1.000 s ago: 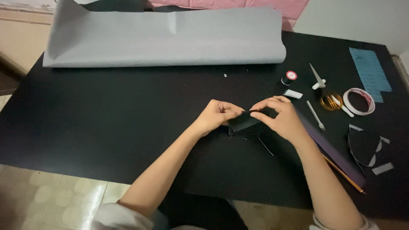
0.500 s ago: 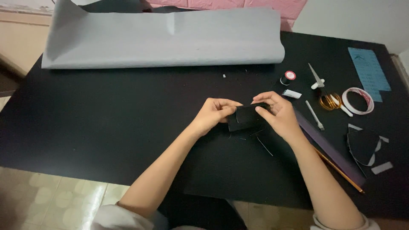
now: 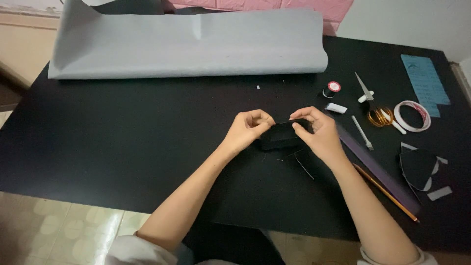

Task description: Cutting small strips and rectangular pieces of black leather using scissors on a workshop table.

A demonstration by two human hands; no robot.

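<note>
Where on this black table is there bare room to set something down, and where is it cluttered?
The widest bare stretch is the table to the left of the left hand, below the grey sheet. A narrower bare strip runs along the near edge between the forearms. The right side is crowded: thread spool, scissors, tape ring, ruler, pencil and black cut-outs.
</note>
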